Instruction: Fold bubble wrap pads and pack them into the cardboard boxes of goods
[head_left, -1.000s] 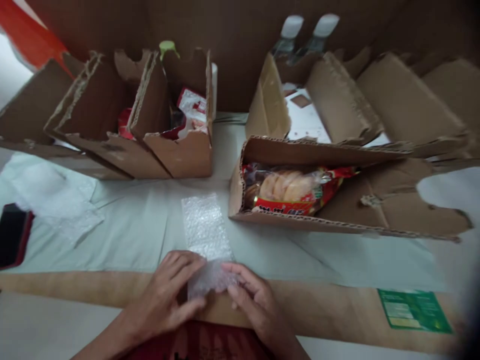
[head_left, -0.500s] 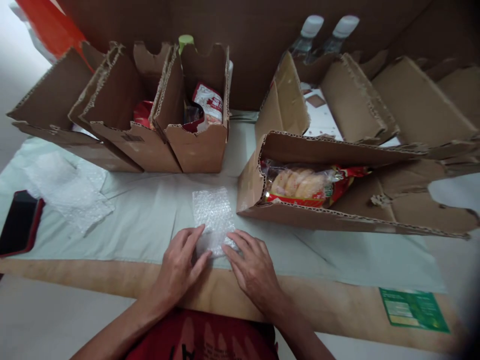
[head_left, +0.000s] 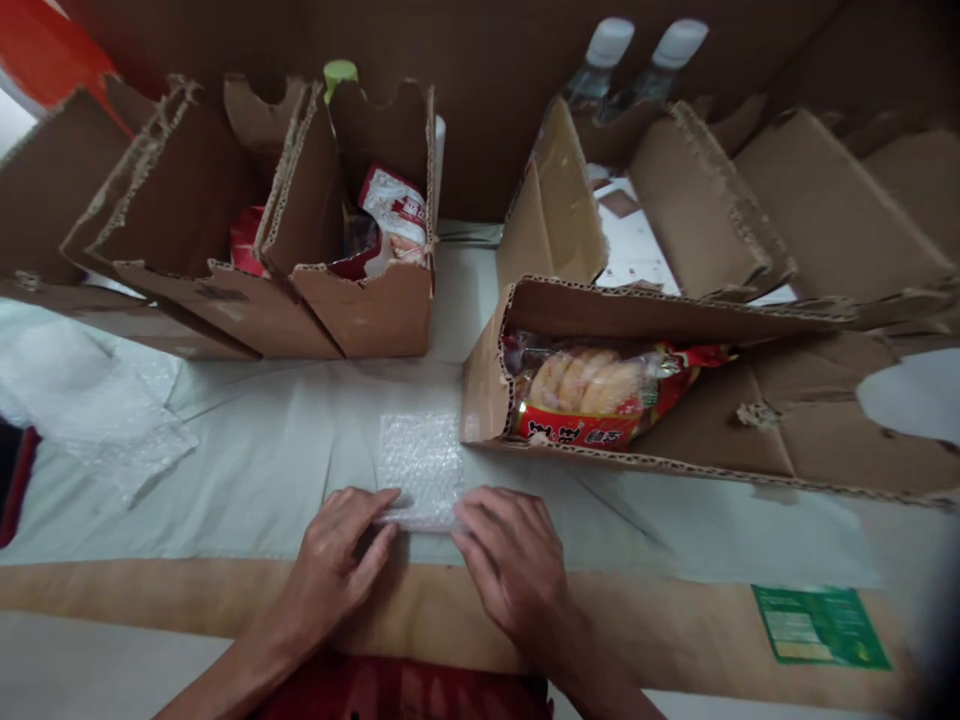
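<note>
Bubble wrap (head_left: 421,455), one strip, clear, laid on the pale cloth (head_left: 247,440) directly before the wearer, just left of the long box (head_left: 484,400) and touching both hands. Change noted: a second ago the near end stood lifted between the hands, with a longer run beyond it; now that end is turned over into a low near fold (head_left: 424,522), and the flat part shows shorter. Meaning for the work: judged to be a strip doubled or rolled up from the near end, part done, with a length still flat. Orientation: the strip points straight away from the wearer, its far end towards the gap between the boxes; the long axis runs near to far, only slightly longer than wide as seen, and the fold lies crosswise from hand to hand. Left hand (head_left: 336,545): thumb and forefinger spread at the base, tips closing about the fold's left end in an apparent pinch; other fingers curled. Right hand (head_left: 517,550): fingers side by side over the right end, thumb at its near side, apparently pinching; pressure cannot be told. Adjacent, within the long box: crackers (head_left: 577,390), bagged.
</note>
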